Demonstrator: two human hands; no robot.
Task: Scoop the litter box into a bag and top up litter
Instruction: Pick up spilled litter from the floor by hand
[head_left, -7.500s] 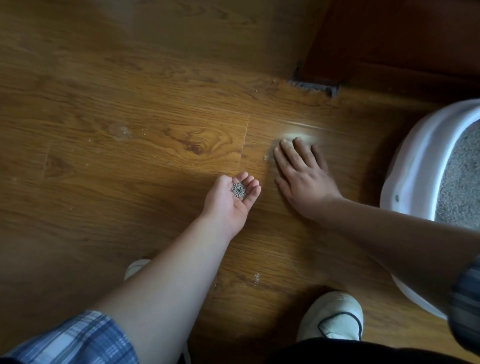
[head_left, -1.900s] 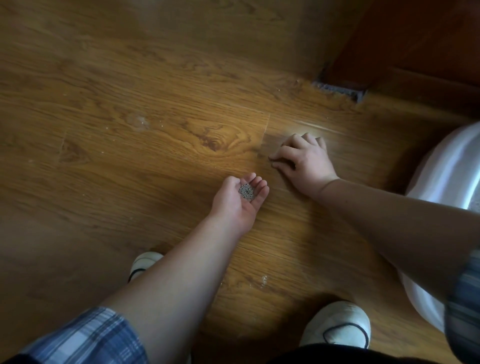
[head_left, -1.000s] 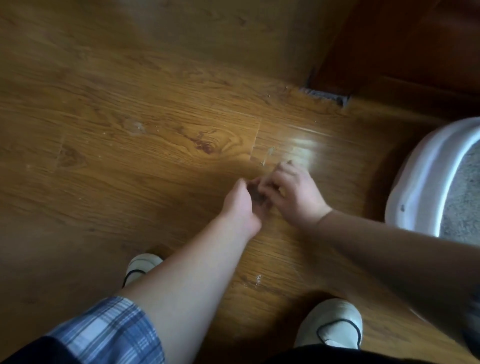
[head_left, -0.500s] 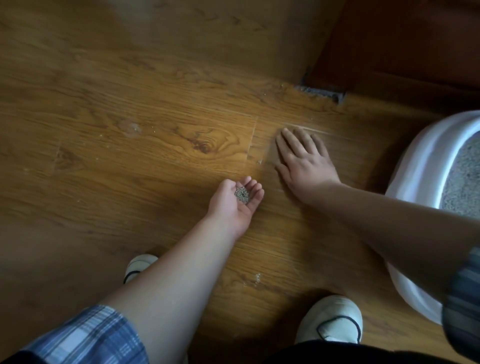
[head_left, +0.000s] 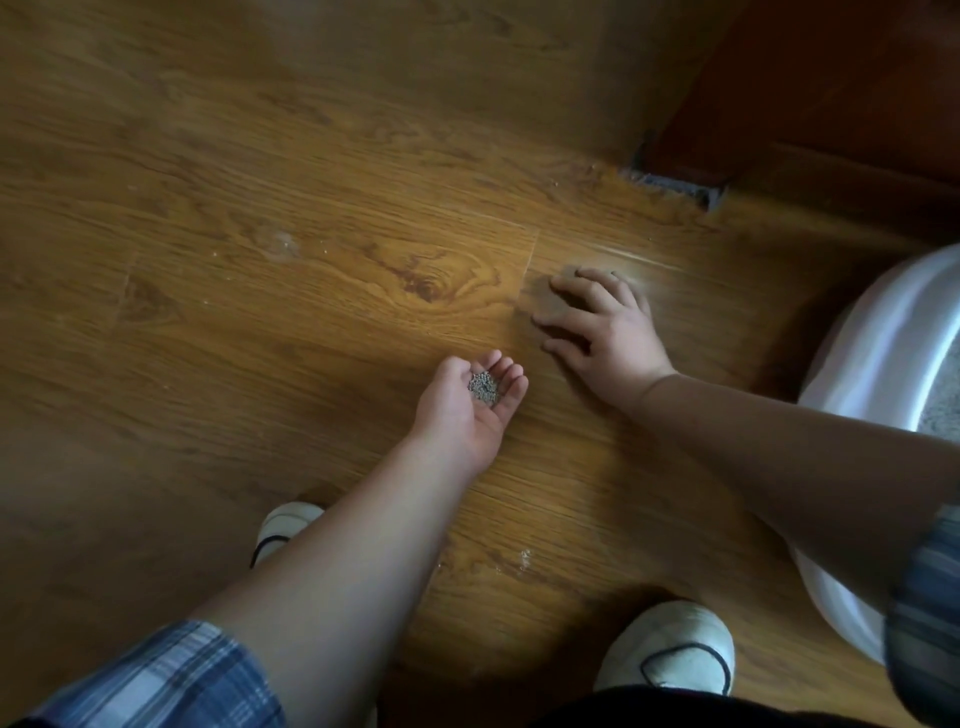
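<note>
Floor: wood-grain laminate floor (head_left: 260, 338), brightest under the hands.
Left hand (head_left: 462, 410): cupped palm-up, cradling a small heap of grey litter granules (head_left: 484, 388).
Right hand (head_left: 602, 332): just beside it and farther forward, fingertips on the boards, fingers bent like a rake, nothing visibly held.
Litter box (head_left: 878, 338): white, off to the right, nearer the right arm.
Change: half a second ago the right fingers lay flat and straight.

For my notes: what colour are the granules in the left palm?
Grey litter granules, seen in the head view.
</note>
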